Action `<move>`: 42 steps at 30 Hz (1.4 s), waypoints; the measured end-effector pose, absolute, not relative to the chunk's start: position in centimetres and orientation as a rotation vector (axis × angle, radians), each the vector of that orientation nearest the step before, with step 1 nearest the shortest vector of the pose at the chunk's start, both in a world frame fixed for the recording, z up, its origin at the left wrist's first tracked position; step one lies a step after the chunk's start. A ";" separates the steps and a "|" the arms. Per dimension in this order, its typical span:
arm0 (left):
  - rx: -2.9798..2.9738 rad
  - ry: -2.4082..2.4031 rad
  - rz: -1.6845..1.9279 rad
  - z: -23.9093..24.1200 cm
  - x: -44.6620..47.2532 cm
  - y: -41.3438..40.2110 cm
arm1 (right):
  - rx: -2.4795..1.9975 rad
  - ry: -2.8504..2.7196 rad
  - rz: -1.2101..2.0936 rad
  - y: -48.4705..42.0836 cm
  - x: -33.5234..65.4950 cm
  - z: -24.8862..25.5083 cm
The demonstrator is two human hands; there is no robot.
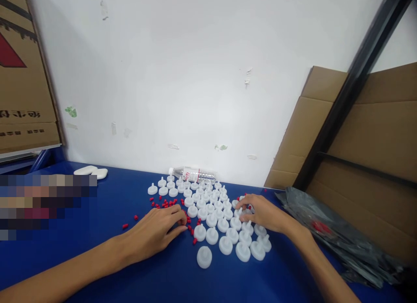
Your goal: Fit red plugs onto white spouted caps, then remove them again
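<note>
Several white round plastic caps point(211, 216) with small stems stand packed together on the blue table point(97, 259). Several tiny red pieces point(164, 203) lie scattered to their left. My left hand point(156, 231) rests palm down beside the caps, its fingers curled with the tips together among the red pieces; what they pinch is too small to make out. My right hand point(262, 212) reaches over the right part of the group, fingers bent down onto a white cap point(239, 212). One cap point(204, 256) stands apart at the front.
A clear water bottle point(193, 174) lies against the white wall behind the caps. Two white objects point(91, 171) lie at the back left. Dark plastic bags point(342, 238) are heaped at the right, with cardboard point(374, 138) and a black frame post point(345, 99) behind them.
</note>
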State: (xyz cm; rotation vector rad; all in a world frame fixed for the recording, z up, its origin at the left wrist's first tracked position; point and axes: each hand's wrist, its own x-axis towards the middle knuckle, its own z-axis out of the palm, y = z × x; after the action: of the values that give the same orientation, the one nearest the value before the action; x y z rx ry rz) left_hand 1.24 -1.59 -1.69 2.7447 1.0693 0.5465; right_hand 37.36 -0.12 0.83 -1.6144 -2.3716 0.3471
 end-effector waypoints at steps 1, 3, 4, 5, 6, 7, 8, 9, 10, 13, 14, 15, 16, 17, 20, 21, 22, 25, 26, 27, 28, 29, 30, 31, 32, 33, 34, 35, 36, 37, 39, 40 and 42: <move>2.739 1.073 0.575 -1.7 1.3 -1.6 | -1.613 -2.367 0.337 -0.2 37.4 0.9; 2.725 1.079 0.646 -1.8 1.3 -1.6 | -1.611 -2.345 0.308 -0.4 37.3 1.4; 2.721 1.079 0.683 -1.9 1.3 -1.5 | -1.613 -2.325 0.283 -0.5 37.3 1.8; 2.720 1.073 0.721 -1.9 1.3 -1.5 | -1.613 -2.293 0.249 -0.8 37.1 2.2; 2.727 1.058 0.759 -2.0 1.3 -1.5 | -1.604 -2.250 0.216 -1.0 37.0 2.6; 2.742 1.031 0.802 -2.0 1.3 -1.5 | -1.583 -2.205 0.191 -1.2 36.8 3.0; 2.763 0.997 0.850 -2.0 1.3 -1.6 | -1.553 -2.165 0.180 -1.4 36.5 3.3; 2.784 0.963 0.893 -2.1 1.3 -1.6 | -1.522 -2.138 0.177 -1.6 36.3 3.5; 2.806 0.929 0.931 -2.1 1.3 -1.7 | -1.503 -2.132 0.175 -1.7 36.0 3.7; 2.844 0.886 0.964 -2.2 1.3 -1.7 | -1.546 -2.187 0.122 -1.7 35.8 3.7; 2.847 0.887 0.954 -2.3 1.3 -1.7 | -1.576 -2.197 0.093 -1.6 35.9 3.7; 2.850 0.889 0.946 -2.3 1.3 -1.7 | -1.602 -2.198 0.067 -1.5 36.1 3.6; 2.852 0.893 0.940 -2.4 1.3 -1.7 | -1.622 -2.191 0.047 -1.4 36.4 3.6; 2.855 0.893 0.935 -2.4 1.4 -1.6 | -1.638 -2.181 0.030 -1.3 36.8 3.5; 2.862 0.882 0.929 -2.4 1.4 -1.6 | -1.669 -2.226 0.063 -0.9 37.6 3.3; 2.862 0.878 0.925 -2.4 1.4 -1.6 | -1.669 -2.259 0.101 -0.8 37.7 3.2; 2.860 0.874 0.926 -2.4 1.4 -1.6 | -1.664 -2.293 0.143 -0.8 37.7 3.0; 2.852 0.870 0.932 -2.4 1.4 -1.7 | -1.639 -2.337 0.248 -0.9 37.1 2.7; 2.852 0.869 0.929 -2.4 1.4 -1.7 | -1.634 -2.334 0.285 -1.0 36.8 2.7; 2.854 0.871 0.920 -2.4 1.4 -1.7 | -1.630 -2.332 0.326 -1.1 36.6 2.6; 2.856 0.874 0.908 -2.4 1.4 -1.6 | -1.629 -2.332 0.362 -1.2 36.4 2.5; 2.858 0.874 0.891 -2.4 1.4 -1.6 | -1.630 -2.335 0.389 -1.2 36.2 2.5; 2.858 0.876 0.881 -2.4 1.4 -1.6 | -1.631 -2.342 0.400 -1.3 36.1 2.4; 2.855 0.880 0.876 -2.4 1.4 -1.6 | -1.630 -2.350 0.399 -1.2 36.1 2.4; 2.850 0.885 0.872 -2.4 1.4 -1.6 | -1.628 -2.356 0.388 -1.2 36.1 2.3; 2.845 0.891 0.872 -2.4 1.4 -1.6 | -1.624 -2.358 0.372 -1.2 36.1 2.3; 2.838 0.896 0.877 -2.4 1.4 -1.7 | -1.618 -2.351 0.346 -1.1 36.2 2.3; 2.833 0.899 0.888 -2.4 1.3 -1.7 | -1.612 -2.335 0.301 -1.1 36.3 2.4; 2.830 0.899 0.903 -2.5 1.3 -1.8 | -1.605 -2.312 0.242 -1.1 36.4 2.5; 2.830 0.890 0.918 -2.5 1.3 -1.8 | -1.592 -2.284 0.173 -1.1 36.4 2.6; 2.834 0.871 0.934 -2.5 1.3 -1.9 | -1.544 -2.233 0.035 -1.2 36.3 2.8; 2.836 0.862 0.929 -2.5 1.3 -1.9 | -1.510 -2.216 -0.024 -1.3 36.1 2.9; 2.832 0.857 0.913 -2.5 1.4 -1.9 | -1.433 -2.185 -0.134 -1.7 35.3 3.0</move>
State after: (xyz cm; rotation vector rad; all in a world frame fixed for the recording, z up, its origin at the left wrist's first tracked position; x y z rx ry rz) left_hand 1.36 -1.85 -2.46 2.8325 0.8570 0.9128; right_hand 35.31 -1.65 3.04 -1.4327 -2.1849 -0.1340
